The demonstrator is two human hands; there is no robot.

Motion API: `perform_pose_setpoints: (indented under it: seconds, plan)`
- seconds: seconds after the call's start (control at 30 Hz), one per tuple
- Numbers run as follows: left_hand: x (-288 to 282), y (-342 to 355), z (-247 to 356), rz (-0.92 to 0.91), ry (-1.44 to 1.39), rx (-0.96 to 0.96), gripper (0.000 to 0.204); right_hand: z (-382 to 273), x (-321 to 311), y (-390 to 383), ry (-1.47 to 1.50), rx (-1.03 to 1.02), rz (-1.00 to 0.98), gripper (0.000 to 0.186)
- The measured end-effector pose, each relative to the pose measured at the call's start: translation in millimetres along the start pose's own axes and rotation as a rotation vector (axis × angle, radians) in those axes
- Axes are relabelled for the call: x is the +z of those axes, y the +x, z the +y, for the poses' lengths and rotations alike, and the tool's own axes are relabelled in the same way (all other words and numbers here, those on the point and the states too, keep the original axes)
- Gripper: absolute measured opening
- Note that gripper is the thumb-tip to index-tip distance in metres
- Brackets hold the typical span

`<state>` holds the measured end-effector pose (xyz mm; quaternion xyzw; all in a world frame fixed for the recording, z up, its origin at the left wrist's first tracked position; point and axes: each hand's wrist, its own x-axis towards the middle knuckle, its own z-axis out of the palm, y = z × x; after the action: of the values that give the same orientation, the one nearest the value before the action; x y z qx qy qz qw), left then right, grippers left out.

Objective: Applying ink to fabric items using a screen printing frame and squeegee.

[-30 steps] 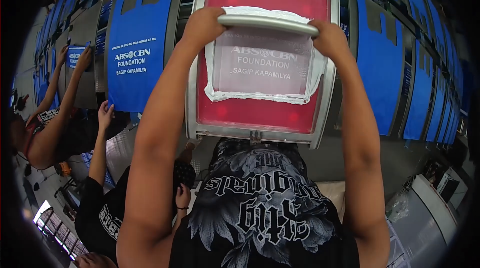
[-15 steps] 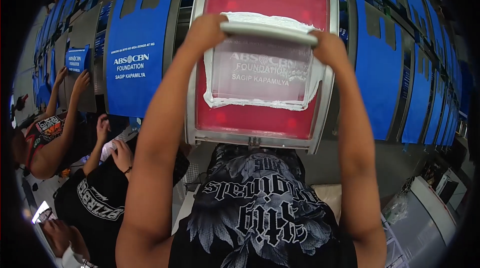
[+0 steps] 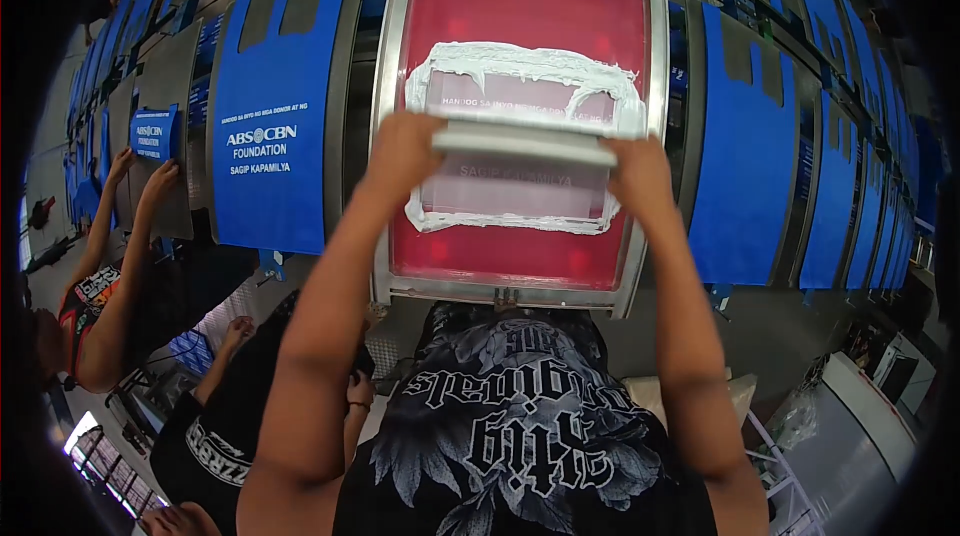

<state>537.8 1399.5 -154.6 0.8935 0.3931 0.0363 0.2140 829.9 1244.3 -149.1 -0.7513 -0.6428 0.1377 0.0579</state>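
Note:
My left hand (image 3: 402, 151) and my right hand (image 3: 638, 171) are closed on either end of a grey bar squeegee (image 3: 522, 146). It lies across the middle of a red screen (image 3: 520, 11) set in a metal frame (image 3: 657, 41). Thick white ink (image 3: 525, 61) rings a pale, translucent window (image 3: 510, 196) with lettering in it, partly covered by the squeegee and blurred.
Blue cut fabric panels (image 3: 268, 66) (image 3: 745, 146) lie on metal boards along both sides, the left one printed white. At far left, a co-worker's hands (image 3: 160, 176) hold a blue piece (image 3: 155, 126). Another person in a black top (image 3: 215, 436) is at lower left.
Both my hands have pulled the squeegee down from the window's top edge to its middle, exposing a band of white ink above it. The nearer co-worker's hand has dropped away from the blue panel.

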Motion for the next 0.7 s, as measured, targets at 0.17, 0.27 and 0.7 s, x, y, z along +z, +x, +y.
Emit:
perform_pose_setpoints:
  seconds: [0.17,0.27,0.7]
  plan:
    - [-40.2,97.9,1.5,-0.074,-0.018,-0.015,0.034,40.6,-34.4,100.3,-0.012,0.016,-0.153,0.041]
    - [-55.1,104.4,-11.8,-0.099,-0.002,-0.016,0.044,28.2,-61.3,119.5,0.089,-0.016,-0.258,0.045]
    - [72.3,-185.0,73.5,-0.989,-0.748,-0.471,0.056,37.2,-59.8,140.9,-0.03,-0.038,-0.3,0.051]
